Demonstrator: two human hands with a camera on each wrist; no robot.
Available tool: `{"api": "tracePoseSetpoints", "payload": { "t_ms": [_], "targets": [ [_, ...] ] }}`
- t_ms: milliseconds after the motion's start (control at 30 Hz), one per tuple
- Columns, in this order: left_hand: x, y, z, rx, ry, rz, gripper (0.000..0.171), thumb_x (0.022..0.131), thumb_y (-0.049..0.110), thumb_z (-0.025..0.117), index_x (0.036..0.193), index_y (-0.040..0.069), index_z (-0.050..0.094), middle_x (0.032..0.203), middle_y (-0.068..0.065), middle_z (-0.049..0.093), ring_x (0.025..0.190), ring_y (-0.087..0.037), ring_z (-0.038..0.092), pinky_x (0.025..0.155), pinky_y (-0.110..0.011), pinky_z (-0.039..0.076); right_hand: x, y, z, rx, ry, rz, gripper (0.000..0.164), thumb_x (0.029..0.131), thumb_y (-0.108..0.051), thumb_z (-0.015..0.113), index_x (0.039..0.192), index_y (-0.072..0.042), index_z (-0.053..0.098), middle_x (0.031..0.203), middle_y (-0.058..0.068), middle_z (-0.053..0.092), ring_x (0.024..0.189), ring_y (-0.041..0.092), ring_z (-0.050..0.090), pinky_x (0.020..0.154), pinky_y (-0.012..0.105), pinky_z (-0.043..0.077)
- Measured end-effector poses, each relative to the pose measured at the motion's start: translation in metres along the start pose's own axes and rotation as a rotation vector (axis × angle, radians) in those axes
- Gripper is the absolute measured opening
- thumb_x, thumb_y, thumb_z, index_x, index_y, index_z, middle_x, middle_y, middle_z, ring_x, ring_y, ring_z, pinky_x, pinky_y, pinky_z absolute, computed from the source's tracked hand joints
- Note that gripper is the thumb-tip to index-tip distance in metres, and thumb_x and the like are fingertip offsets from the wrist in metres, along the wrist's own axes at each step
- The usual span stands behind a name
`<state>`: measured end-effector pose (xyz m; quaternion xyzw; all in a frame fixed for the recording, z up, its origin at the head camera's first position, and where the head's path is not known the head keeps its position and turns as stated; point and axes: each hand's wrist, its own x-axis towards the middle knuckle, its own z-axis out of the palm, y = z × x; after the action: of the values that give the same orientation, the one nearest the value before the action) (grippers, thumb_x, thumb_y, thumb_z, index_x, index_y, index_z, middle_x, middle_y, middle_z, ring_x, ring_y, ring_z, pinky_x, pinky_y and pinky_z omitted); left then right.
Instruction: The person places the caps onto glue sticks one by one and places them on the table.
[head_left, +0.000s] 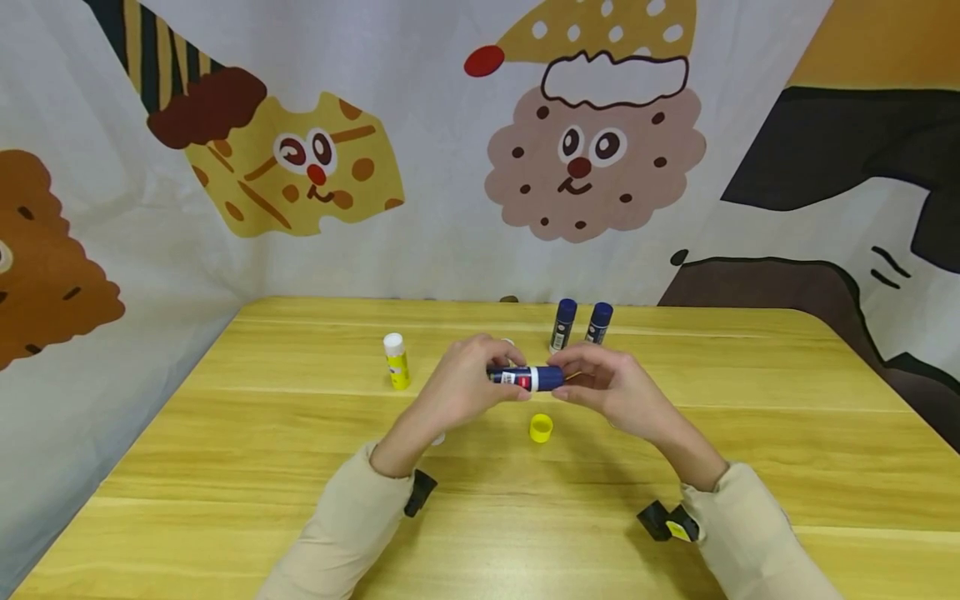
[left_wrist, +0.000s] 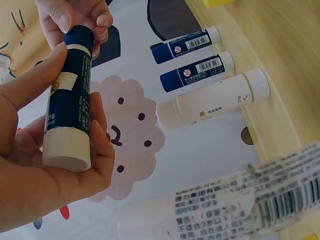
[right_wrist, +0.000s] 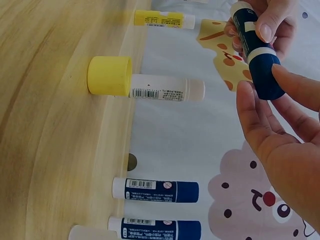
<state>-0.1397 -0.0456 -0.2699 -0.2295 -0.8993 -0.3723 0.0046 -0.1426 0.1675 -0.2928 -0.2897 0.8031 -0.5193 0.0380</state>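
Note:
A dark blue glue stick (head_left: 528, 378) with a white band is held sideways above the table between both hands. My left hand (head_left: 465, 379) grips its body, thumb on one side and fingers curled on the other, the pale base (left_wrist: 66, 147) showing in the left wrist view. At the other end, my right hand (head_left: 618, 392) pinches the blue cap (right_wrist: 266, 77) between thumb and fingers. The cap sits against the white band. Below the hands, a yellow ring-shaped piece (head_left: 541, 428) stands on the table.
Two blue glue sticks (head_left: 563, 325) stand upright behind the right hand. Left of the hands is a yellow glue stick (head_left: 396, 361) with a white cap. White glue sticks (left_wrist: 215, 100) also stand there, mostly hidden in the head view. A printed cloth (head_left: 442, 167) hangs behind the table.

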Motion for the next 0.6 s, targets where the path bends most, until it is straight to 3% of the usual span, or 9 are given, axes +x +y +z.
{"api": "tracePoseSetpoints", "payload": {
  "t_ms": [600],
  "targets": [
    [-0.0014,0.0012,0.0024,0.001,0.017,0.034,0.024,0.072,0.014,0.078,0.092,0.007,0.068,0.082,0.000,0.056,0.075,-0.014,0.051,0.066,-0.026,0.043,-0.0006,0.0008,0.0014,-0.007,-0.007,-0.024,0.025,0.083,0.003,0.063,0.109,0.004,0.060,0.102,0.014,0.058,0.083,0.021,0.061,0.073,0.030,0.052]
  ]
}}
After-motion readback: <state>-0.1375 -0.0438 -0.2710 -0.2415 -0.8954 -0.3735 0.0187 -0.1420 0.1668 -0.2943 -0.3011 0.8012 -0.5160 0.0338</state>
